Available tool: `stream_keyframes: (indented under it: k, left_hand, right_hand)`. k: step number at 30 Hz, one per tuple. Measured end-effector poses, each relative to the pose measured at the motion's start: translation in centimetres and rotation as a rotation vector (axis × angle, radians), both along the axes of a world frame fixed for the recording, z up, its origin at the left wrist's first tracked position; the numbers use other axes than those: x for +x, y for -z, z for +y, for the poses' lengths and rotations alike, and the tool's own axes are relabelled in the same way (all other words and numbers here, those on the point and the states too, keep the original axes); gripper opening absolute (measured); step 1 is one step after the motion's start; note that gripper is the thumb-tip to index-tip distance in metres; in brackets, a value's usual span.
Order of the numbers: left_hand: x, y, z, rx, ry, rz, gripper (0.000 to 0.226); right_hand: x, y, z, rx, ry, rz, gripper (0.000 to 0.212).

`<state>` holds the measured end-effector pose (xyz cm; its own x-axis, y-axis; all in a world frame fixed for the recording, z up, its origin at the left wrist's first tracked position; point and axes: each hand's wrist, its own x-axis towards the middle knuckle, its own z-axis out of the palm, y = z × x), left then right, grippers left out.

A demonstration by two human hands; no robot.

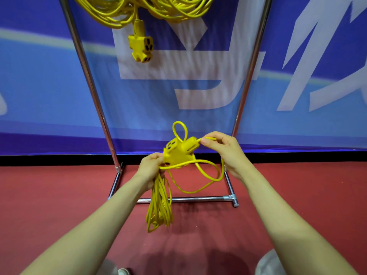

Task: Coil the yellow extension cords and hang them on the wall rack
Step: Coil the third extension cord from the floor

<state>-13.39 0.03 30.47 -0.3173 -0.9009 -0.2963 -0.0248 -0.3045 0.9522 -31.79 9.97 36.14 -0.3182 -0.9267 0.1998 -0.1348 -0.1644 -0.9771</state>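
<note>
As both arms reach forward, the left hand (152, 169) is clenched round the gathered top of the coil (158, 207), whose loops hang straight down below that fist. Just up and right of the fist sits the socket (176, 153), touching its fingers. The right hand (222, 149) pinches the tail (208, 138) between thumb and fingertips, right where it leaves the socket's neck. Between the two grips some slack (215, 179) droops below the right hand, and one small loop (179, 122) stands up above the socket.

From where I stand the cord looks light and limp yet a bit springy, so I'd expect the loops to slide apart unless the fist is tight at the top. The socket is the one hard, heavier lump and would likely swing if left dangling. The gathered top seems the place to hold, with the slack wound round it.

Beyond the hands stands the rack (89, 80), its base bar just behind the coil. High above both grips, hung cords (123, 10) drape from it, their own plug block (141, 46) dangling against the banner (49, 86).
</note>
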Motion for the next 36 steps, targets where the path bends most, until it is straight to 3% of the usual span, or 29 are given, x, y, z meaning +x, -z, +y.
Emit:
stream_keyframes:
  k: [7,11,17,24,28,31,34,36]
  left_hand:
    - [-0.5,0.7,0.3,-0.04,0.029,-0.119,0.027]
    - [-0.9,1.1,0.7,-0.067,0.069,-0.165,0.026]
    - [-1.5,1.6,1.7,-0.099,0.103,-0.111,0.022]
    - [-1.6,0.9,1.6,-0.002,0.05,-0.053,0.019]
    - [-0.8,1.1,0.6,-0.009,-0.024,-0.052,0.021]
    - [-0.3,1.1,0.2,-0.077,-0.032,-0.087,0.02]
    - [0.1,0.6,-0.2,-0.151,-0.055,-0.102,0.018]
    - [0.5,0.1,-0.6,-0.178,-0.091,-0.095,0.018]
  right_hand:
    - [0.6,0.1,-0.2,0.035,0.105,-0.251,0.011]
    - [0.7,0.2,-0.4,0.046,0.145,-0.218,0.009]
    - [2.2,1.6,-1.2,0.23,0.246,-0.418,0.015]
    - [0.8,1.8,-2.0,0.146,0.432,-0.183,0.017]
    - [-1.9,2.5,-2.1,0.378,0.382,-0.206,0.019]
    - [-1.7,3.7,-1.9,0.571,0.253,-0.481,0.011]
    - [-1.6,4.8,-1.7,0.601,0.257,-0.811,0.015]
    - [-1.7,5.4,-1.6,0.637,0.265,-0.894,0.013]
